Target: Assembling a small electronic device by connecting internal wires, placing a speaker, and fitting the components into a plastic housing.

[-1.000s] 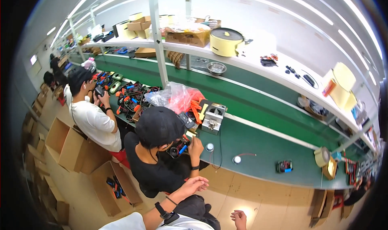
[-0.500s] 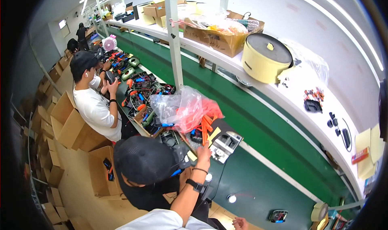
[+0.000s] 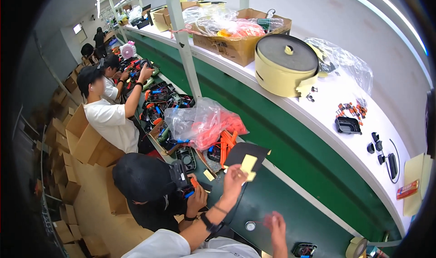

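My left hand (image 3: 234,176) is raised over the green bench, its fingers closed on the edge of a black sheet (image 3: 238,154). A pale yellow cut piece (image 3: 248,166) lies against the sheet's front, beside my fingertips. My right hand (image 3: 276,226) is above the bench at the lower middle, smeared by motion; its fingers cannot be read clearly. Left of that hand lies a small round silver part (image 3: 250,226) with a thin red wire. Nearer the lower edge sits an open black housing (image 3: 304,249) with coloured parts inside.
At my left a person in a black cap (image 3: 141,176) holds a black, orange and blue device (image 3: 185,181). A clear bag of red parts (image 3: 213,124) and orange strips (image 3: 225,147) sit beyond. Above runs a white shelf (image 3: 318,108) with a yellow roll (image 3: 281,72). A tape roll (image 3: 357,247) stands lower right.
My left hand has lifted the black sheet, which now covers the silver device. My right hand has come up from the lower edge. The neighbouring person has raised the device.
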`<move>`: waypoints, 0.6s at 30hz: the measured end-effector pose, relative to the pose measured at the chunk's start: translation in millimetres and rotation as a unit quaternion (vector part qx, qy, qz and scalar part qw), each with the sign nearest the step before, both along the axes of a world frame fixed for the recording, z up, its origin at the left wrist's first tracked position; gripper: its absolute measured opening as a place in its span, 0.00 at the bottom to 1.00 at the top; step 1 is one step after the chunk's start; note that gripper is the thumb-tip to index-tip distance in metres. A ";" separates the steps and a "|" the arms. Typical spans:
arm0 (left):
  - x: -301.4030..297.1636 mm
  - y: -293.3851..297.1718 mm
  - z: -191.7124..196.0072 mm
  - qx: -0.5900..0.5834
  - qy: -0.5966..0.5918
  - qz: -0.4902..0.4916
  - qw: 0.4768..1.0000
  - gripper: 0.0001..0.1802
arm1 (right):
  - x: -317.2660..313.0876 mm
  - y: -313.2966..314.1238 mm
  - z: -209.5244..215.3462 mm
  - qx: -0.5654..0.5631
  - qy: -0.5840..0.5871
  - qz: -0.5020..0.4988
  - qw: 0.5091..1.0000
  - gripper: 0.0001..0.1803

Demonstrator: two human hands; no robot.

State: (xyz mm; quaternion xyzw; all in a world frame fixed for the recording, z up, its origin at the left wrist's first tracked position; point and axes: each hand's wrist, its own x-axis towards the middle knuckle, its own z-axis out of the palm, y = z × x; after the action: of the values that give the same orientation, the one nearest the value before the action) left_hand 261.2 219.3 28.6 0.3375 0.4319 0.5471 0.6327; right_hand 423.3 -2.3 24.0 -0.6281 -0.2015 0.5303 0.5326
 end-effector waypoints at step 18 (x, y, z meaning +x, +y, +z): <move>-21.0 -75.4 167.8 0.441 0.363 -0.400 0.717 0.33 | 78.5 17.0 142.8 0.032 -0.292 0.353 0.889 0.10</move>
State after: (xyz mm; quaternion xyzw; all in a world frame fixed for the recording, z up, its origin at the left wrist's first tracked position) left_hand 240.2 143.9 196.5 0.8921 0.1627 0.2070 0.3671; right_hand 501.8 14.7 166.8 -0.6246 -0.5731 0.4692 0.2476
